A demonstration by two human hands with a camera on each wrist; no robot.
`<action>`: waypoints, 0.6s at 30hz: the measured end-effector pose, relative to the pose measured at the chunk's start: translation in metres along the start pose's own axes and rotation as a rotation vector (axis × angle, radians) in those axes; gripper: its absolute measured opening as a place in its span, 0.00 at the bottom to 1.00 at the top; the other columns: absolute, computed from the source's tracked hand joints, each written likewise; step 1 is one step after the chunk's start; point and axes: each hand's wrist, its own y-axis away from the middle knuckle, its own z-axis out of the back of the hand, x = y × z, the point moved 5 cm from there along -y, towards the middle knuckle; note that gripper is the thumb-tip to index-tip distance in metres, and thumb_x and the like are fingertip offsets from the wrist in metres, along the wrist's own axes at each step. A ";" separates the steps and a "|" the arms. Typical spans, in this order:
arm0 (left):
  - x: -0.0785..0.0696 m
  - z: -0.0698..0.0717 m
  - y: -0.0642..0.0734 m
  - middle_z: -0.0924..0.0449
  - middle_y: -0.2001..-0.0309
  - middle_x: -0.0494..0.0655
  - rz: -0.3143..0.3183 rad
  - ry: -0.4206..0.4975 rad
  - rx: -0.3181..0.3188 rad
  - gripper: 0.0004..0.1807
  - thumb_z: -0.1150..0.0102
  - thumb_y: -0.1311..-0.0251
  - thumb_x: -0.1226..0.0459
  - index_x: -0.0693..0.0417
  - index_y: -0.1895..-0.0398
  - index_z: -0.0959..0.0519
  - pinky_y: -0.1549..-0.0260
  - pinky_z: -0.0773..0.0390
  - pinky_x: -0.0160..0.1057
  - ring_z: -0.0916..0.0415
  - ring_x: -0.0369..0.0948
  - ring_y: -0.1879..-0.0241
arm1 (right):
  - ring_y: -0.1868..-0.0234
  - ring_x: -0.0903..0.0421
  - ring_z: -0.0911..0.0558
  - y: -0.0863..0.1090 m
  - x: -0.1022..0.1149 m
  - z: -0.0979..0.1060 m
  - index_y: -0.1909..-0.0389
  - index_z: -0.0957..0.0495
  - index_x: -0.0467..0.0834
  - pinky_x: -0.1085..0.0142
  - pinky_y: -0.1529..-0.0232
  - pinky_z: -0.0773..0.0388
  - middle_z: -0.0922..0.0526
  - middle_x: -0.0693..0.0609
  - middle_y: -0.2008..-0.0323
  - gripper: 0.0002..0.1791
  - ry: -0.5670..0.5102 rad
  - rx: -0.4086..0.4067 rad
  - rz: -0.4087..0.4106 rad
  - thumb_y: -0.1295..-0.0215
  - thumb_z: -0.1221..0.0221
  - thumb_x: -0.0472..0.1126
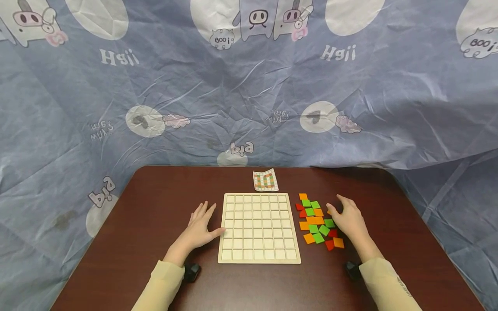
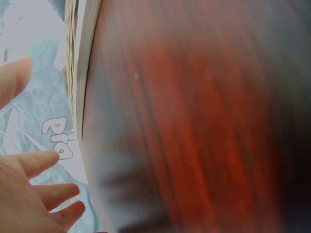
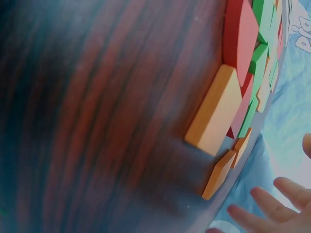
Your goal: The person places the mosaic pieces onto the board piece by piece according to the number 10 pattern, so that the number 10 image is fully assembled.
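Observation:
A pale wooden grid board lies on the dark table, its square cells bare. My left hand is spread at the board's left edge, the thumb reaching to the rim; whether it touches I cannot tell. To the right of the board lie loose flat tiles: green squares, orange squares and red pieces, some with a curved side. Over the right side of these tiles, my right hand has its fingers apart and holds nothing visible. In the right wrist view, its fingers stand beyond an orange tile.
A small paper card with a coloured grid pattern lies behind the board. The brown table ends at a hanging blue-grey printed cloth. Black wrist devices sit at both cuffs.

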 end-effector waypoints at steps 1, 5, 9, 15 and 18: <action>0.000 -0.001 0.000 0.58 0.22 0.65 0.006 0.011 0.013 0.49 0.36 0.40 0.45 0.56 0.23 0.46 0.29 0.60 0.69 0.64 0.62 0.22 | 0.33 0.26 0.39 0.000 -0.001 0.000 0.28 0.44 0.29 0.33 0.34 0.41 0.42 0.25 0.31 0.38 -0.005 0.000 -0.001 0.27 0.48 0.51; 0.001 -0.006 0.001 0.56 0.22 0.65 0.017 0.041 0.048 0.47 0.35 0.41 0.46 0.55 0.23 0.43 0.29 0.63 0.69 0.64 0.61 0.22 | 0.37 0.28 0.33 0.000 -0.008 0.002 0.31 0.39 0.29 0.35 0.37 0.35 0.36 0.25 0.35 0.34 -0.037 0.004 -0.010 0.26 0.49 0.50; 0.000 -0.010 0.002 0.54 0.23 0.66 0.004 0.046 0.067 0.47 0.33 0.43 0.47 0.54 0.24 0.40 0.29 0.65 0.70 0.64 0.62 0.22 | 0.42 0.31 0.28 -0.002 -0.017 0.002 0.34 0.35 0.29 0.38 0.42 0.29 0.31 0.27 0.38 0.30 -0.070 0.010 -0.035 0.26 0.48 0.48; -0.003 -0.013 0.005 0.57 0.23 0.67 -0.014 0.033 0.100 0.46 0.34 0.42 0.46 0.53 0.25 0.39 0.30 0.68 0.70 0.66 0.63 0.23 | 0.45 0.33 0.25 -0.005 -0.021 0.000 0.39 0.29 0.29 0.42 0.47 0.24 0.28 0.27 0.42 0.28 -0.085 0.021 -0.066 0.30 0.43 0.46; -0.003 -0.015 0.007 0.58 0.23 0.67 -0.021 0.032 0.104 0.45 0.35 0.41 0.45 0.53 0.25 0.40 0.30 0.69 0.70 0.67 0.63 0.22 | 0.48 0.34 0.24 -0.007 -0.019 -0.003 0.41 0.27 0.29 0.45 0.50 0.22 0.26 0.28 0.45 0.26 -0.087 0.023 -0.066 0.32 0.41 0.45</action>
